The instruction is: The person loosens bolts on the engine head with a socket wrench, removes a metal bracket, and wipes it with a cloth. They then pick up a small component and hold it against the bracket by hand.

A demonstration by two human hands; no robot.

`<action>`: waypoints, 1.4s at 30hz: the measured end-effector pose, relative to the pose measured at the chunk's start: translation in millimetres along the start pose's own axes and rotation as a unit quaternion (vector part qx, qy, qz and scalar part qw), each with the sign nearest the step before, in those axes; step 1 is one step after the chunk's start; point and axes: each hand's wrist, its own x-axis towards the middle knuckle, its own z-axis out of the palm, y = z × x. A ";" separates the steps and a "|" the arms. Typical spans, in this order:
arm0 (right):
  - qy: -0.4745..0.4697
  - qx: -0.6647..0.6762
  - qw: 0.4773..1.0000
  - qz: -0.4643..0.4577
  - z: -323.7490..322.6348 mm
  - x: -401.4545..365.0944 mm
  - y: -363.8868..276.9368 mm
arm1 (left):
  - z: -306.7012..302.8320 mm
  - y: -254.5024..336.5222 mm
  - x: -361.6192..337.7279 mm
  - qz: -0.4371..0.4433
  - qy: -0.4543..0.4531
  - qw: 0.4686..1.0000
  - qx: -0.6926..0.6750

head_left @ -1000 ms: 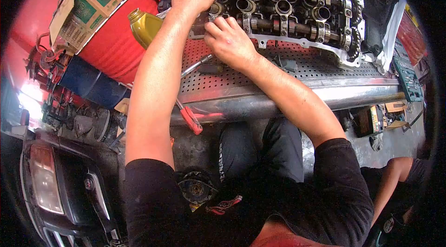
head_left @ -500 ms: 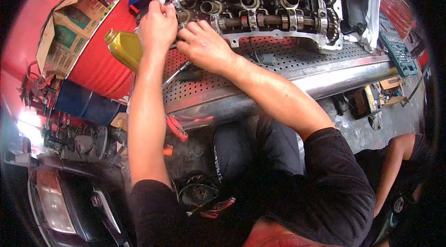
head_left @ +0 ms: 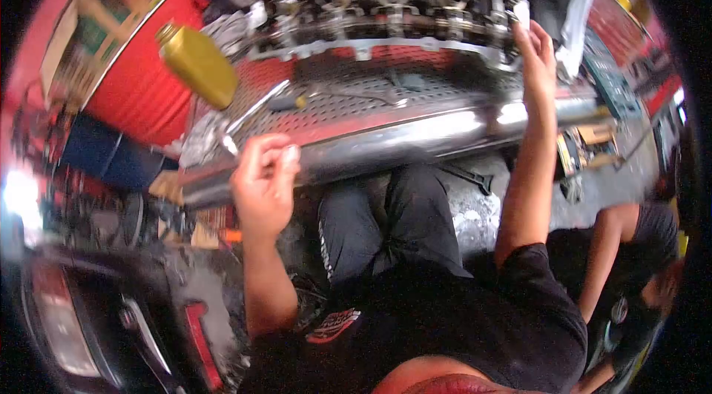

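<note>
Subject: a long silver-grey metal cylinder head with dark camshafts and bright bearing caps (head_left: 393, 5), lying across the upper middle of the frame on a perforated metal bench top (head_left: 334, 108).

Change noted: both hands were together at the left end of the cylinder head half a second ago; they are now well apart. The bare left hand (head_left: 265, 186) has come off the part and is raised at centre left, in front of the rounded, polished metal bench edge (head_left: 415, 140). Its fingers are half curled, with the thumb apart from them; no object is visible in it. The bare right hand (head_left: 535, 60) is now at the right end of the cylinder head, upper right of the frame, fingers partly spread against the end. Motion blur prevents telling whether they grip it or merely touch.

Assessment: handling at the left end appears suspended, with attention moved to the opposite end.

With the left arm lowered, a slim silver metal bar tool (head_left: 257, 107) shows fully, left of centre. Just beside it lies a short dark tool with a yellowish end (head_left: 285, 103). A gold plastic bottle (head_left: 199, 66) stands tilted in the frame, upper left.
</note>
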 end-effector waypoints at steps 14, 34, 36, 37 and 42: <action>-0.213 0.127 0.968 0.042 -25.8 -2.2 1.1 | -11.4 11.7 0.4 -0.003 0.007 0.999 -0.045; -0.185 0.066 0.978 0.064 -11.9 -12.1 -21.0 | 9.5 -6.1 56.4 0.018 0.003 0.999 0.051; -0.194 0.054 0.980 0.009 -18.5 -10.0 9.2 | 12.7 -10.3 71.9 -0.002 0.016 0.997 0.073; -0.199 0.046 0.979 -0.018 -21.4 -12.8 10.4 | 13.8 -16.3 80.4 0.008 0.018 0.996 0.084; -0.193 0.083 0.973 0.095 -26.4 -16.6 -20.1 | 14.6 -37.4 124.5 0.030 0.062 0.987 0.147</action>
